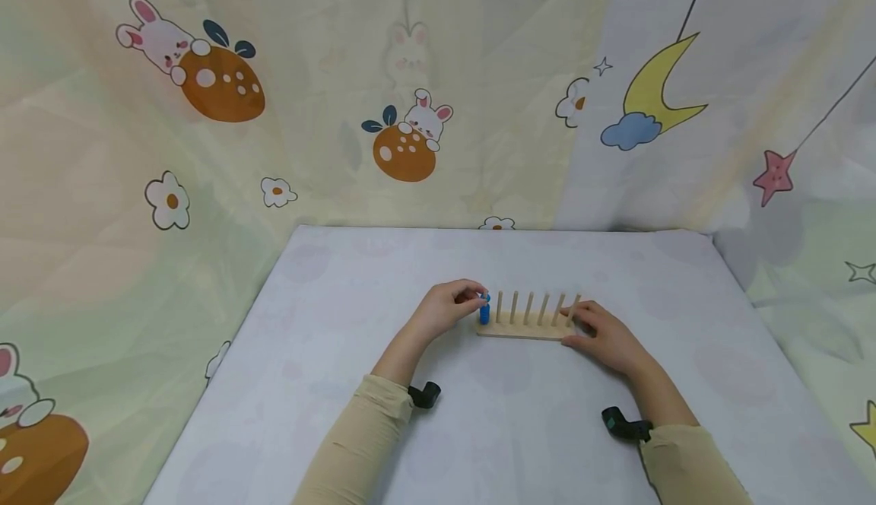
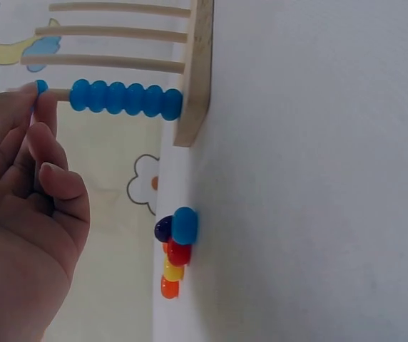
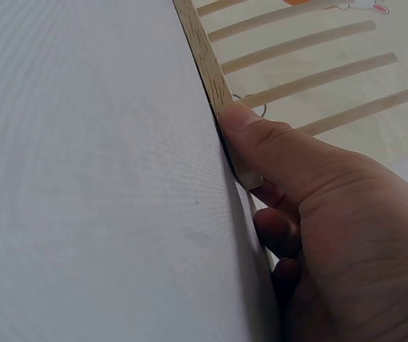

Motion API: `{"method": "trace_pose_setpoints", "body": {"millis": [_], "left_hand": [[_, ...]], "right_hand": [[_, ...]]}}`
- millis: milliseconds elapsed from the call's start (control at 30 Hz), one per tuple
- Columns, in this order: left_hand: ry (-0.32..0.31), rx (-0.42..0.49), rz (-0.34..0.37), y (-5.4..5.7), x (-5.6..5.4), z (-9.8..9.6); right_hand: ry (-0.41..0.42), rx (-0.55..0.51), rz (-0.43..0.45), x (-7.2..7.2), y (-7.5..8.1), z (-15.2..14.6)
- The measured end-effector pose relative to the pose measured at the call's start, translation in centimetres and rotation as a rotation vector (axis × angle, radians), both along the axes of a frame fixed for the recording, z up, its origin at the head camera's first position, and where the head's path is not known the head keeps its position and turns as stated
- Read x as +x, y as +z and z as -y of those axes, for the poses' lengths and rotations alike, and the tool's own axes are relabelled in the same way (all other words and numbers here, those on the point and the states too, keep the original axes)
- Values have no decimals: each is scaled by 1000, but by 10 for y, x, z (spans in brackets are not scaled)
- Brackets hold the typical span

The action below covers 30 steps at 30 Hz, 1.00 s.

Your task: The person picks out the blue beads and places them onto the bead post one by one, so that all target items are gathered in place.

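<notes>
A wooden peg board (image 1: pixel 523 330) with a row of upright pegs stands on the table. On its leftmost peg, several blue beads (image 2: pixel 125 98) are stacked against the base. My left hand (image 1: pixel 446 309) pinches another blue bead (image 2: pixel 41 87) between thumb and fingertips at that peg's tip. The other pegs (image 3: pixel 332 75) carry no beads. At the board's right end, my right hand (image 1: pixel 605 336) grips the base, its thumb (image 3: pixel 250 132) on the near edge and the fingers partly hidden behind.
Loose beads lie on the white table (image 1: pixel 520 414) beyond my left hand: blue (image 2: pixel 185 225), dark purple (image 2: pixel 163 229), red (image 2: pixel 180 251), yellow (image 2: pixel 173 270) and orange (image 2: pixel 169 287). A printed cloth (image 1: pixel 479 109) hangs behind the table.
</notes>
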<state>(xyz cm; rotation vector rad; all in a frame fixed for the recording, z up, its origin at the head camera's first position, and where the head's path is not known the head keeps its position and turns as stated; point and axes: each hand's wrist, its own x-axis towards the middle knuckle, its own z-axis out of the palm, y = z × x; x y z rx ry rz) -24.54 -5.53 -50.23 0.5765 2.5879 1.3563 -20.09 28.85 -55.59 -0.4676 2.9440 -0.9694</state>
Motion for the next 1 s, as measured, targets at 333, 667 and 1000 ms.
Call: {"method": "trace_pose_setpoints", "body": {"millis": [333, 667, 1000], "left_hand": [[-12, -7, 20, -10, -1, 0], [-23, -22, 3, -16, -1, 2], [8, -61, 22, -21, 7, 19]], "right_hand": [[-7, 4, 8, 0, 0, 0], [-9, -1, 1, 0, 0, 0], [0, -1, -4, 0, 0, 0]]}}
